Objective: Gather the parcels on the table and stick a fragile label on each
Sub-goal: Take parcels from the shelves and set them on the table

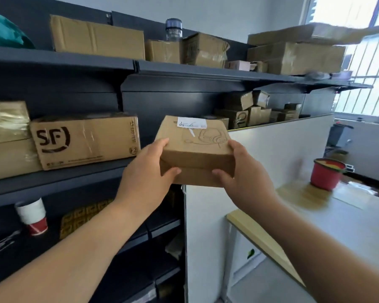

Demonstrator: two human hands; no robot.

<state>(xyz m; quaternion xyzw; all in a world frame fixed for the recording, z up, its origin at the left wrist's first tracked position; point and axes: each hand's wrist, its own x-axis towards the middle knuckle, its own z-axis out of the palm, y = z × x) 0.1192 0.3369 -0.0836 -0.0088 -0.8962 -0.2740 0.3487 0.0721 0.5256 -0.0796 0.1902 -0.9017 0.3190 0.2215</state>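
matt brown cardboard parcel point(195, 149); dark matt metal shelves point(59, 60); glossy tape-wrapped boxes point(7, 119).

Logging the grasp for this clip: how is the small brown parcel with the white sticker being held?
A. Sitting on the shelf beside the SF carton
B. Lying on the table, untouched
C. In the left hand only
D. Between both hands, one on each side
D: the left hand and the right hand grip opposite sides of the parcel, which is held up in the air.
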